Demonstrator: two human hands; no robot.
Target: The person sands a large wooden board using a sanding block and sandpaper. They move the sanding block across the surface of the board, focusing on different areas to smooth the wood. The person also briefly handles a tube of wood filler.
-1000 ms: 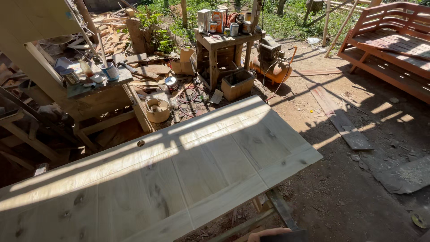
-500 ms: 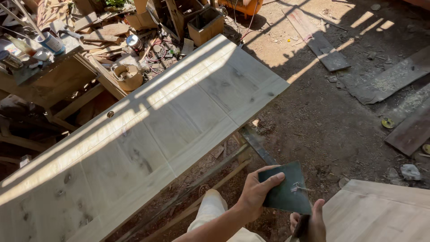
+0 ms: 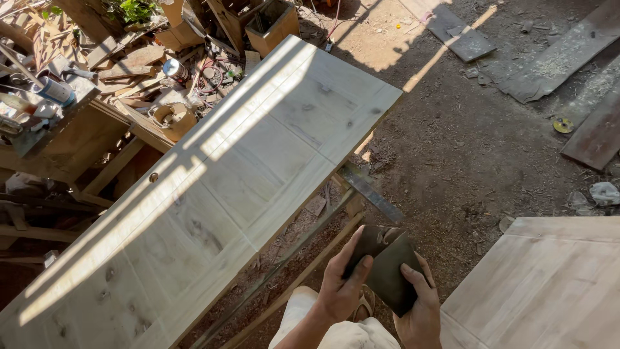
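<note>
Two hands hold one dark, bent sheet of sandpaper [image 3: 386, 268] low in the middle, between the long pale wooden door panel [image 3: 213, 187] and the second pale wooden panel [image 3: 549, 278]: the left hand [image 3: 341, 284] pinches its left edge and the right hand [image 3: 420, 307] grips it from below. I think the floppy sheet could slip and fall on the dirt floor [image 3: 465, 148], or the sharp panel corner could bump a leg. Far left, a white and blue can [image 3: 55, 90] sits on a messy wooden bench [image 3: 71, 139]; nearby lie a shiny round tin [image 3: 173, 68] and an open tan wooden box [image 3: 271, 24].
</note>
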